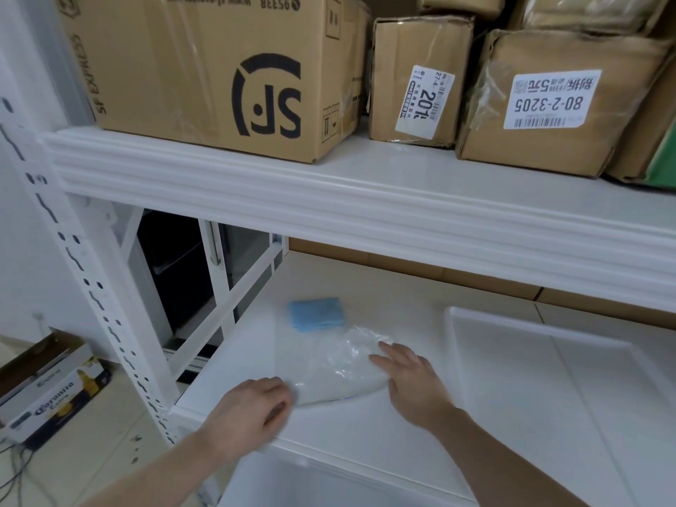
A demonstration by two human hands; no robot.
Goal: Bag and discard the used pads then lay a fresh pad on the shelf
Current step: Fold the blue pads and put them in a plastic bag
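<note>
Pads bagged in a clear plastic bag (336, 371) are lying on the lower shelf (494, 415), with a folded blue pad (316, 312) just behind. The left hand (252, 408) is gripping the bag's near corner; the right hand (409, 378) is pressing flat on it.

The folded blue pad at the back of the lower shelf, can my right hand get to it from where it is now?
Probably yes. The right hand rests flat on the clear plastic bag, and the folded blue pad lies just beyond the bag with nothing on top. The upper shelf overhangs, but open space shows above the pad.
</note>
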